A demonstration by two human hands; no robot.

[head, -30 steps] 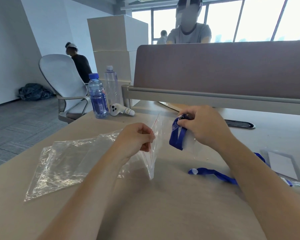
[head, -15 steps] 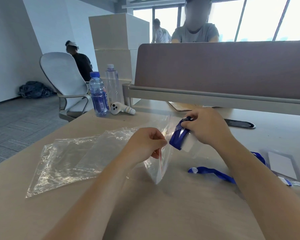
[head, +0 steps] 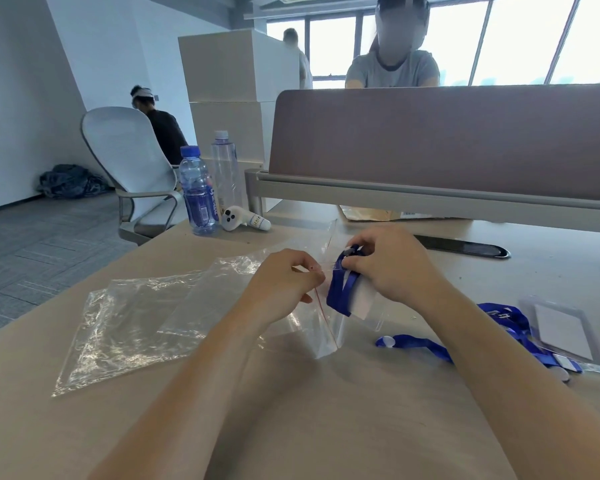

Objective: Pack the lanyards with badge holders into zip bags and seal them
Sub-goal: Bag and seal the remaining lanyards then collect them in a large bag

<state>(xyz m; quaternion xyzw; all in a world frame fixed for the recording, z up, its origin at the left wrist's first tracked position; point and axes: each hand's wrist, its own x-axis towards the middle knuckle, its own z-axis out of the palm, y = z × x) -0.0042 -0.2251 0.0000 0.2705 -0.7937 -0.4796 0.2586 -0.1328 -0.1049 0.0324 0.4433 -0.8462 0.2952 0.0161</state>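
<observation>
My left hand point(head: 284, 282) pinches the red-lined mouth of a clear zip bag point(head: 321, 327) and holds it up off the table. My right hand point(head: 392, 265) grips a folded blue lanyard with its clear badge holder point(head: 343, 292), right at the bag's opening. A stack of flat clear zip bags point(head: 125, 323) lies on the table to the left. Another blue lanyard point(head: 430, 348) and a clear badge holder with a white card point(head: 561, 330) lie at the right.
Two water bottles point(head: 198, 195) and a white controller point(head: 243, 220) stand at the table's back left. A brown desk divider point(head: 430, 140) runs along the back, with a person seated behind it. A black oval cable cover point(head: 465, 247) sits near the divider. An office chair point(head: 125, 161) stands at the left.
My right hand has brought the folded lanyard and badge holder leftward, up to the bag's mouth. My left hand has shifted the held bag slightly right.
</observation>
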